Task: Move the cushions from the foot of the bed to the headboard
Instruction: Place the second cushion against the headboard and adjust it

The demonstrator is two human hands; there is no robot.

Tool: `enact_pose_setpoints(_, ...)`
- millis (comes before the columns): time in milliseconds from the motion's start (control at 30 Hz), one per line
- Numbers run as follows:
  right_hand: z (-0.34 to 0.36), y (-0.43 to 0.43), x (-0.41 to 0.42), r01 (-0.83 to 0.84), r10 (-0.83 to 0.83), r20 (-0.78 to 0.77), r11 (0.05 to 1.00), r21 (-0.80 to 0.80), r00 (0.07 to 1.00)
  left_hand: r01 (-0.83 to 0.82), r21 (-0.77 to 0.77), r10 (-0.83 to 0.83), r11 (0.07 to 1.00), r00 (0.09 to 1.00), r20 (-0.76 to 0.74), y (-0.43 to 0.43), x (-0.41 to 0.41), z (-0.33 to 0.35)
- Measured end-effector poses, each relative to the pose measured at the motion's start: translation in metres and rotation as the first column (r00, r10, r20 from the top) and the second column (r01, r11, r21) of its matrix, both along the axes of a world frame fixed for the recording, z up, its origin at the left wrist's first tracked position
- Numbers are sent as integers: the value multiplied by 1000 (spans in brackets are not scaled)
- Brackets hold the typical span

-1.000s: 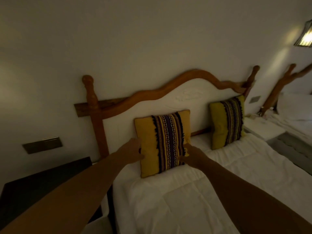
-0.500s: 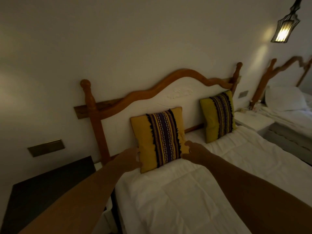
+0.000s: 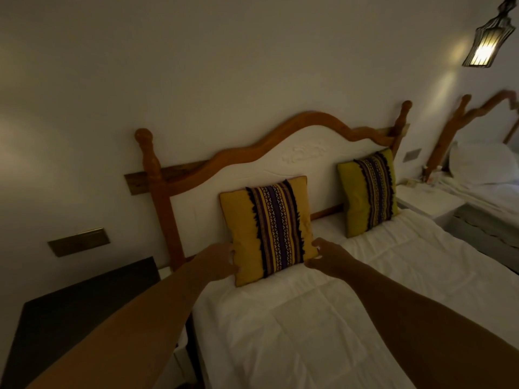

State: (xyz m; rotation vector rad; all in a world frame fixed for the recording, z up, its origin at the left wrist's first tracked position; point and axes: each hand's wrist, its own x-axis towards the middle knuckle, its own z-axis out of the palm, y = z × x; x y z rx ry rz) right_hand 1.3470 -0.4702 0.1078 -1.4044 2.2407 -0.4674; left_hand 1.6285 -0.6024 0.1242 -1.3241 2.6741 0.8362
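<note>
A yellow cushion [image 3: 269,228] with a dark woven stripe stands upright on the white bed [image 3: 309,327], leaning against the wooden headboard [image 3: 252,153]. My left hand [image 3: 219,262] grips its lower left edge. My right hand [image 3: 325,255] pinches its lower right corner between thumb and fingers. A second, greener cushion [image 3: 369,192] with the same stripe leans on the headboard at the right end of the bed, untouched.
A dark bedside table [image 3: 84,313] stands left of the bed below a metal wall plate [image 3: 78,241]. To the right are a white nightstand [image 3: 427,199], a second bed with a white pillow [image 3: 483,164] and a lit hanging lamp [image 3: 488,43].
Both hands have slid from the cushion's sides down to its lower corners. The cushion now sits more upright against the headboard, and my view has pulled back slightly.
</note>
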Motion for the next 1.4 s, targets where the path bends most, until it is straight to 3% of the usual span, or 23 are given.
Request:
enact_pose_setpoints(500,-35,-96,-67,139,-149,104,986,95,983,-70,138,80,988,994,-73,-104,-47,-41)
enact_pose_setpoints(633,-53,-139,-98,200,-218,182,974,111,959,-115,224,147,968,981,-128,-139,-71,-73)
enact_pose_setpoints(767,-84,-181,-132,221,-245,155,963,156,957,-193,293,249,936,954,-165,-176,-89,-112)
enact_pose_setpoints(1000,-157,-248,-185,317,-357,204,927,202,912,-366,365,439,856,887,-141,-238,-115,-186)
enact_pose_setpoints(1067,-176,-265,-201,390,-424,268,904,173,865,-389,387,485,836,854,-190,-257,-125,-207)
enact_pose_setpoints(1200,-213,-296,-231,561,-559,481,813,156,675,-435,484,605,759,747,-277,-283,-140,-246)
enact_pose_setpoints(1400,-260,-332,-268,624,-586,570,766,156,576,-391,606,652,692,700,-293,-308,-165,-293)
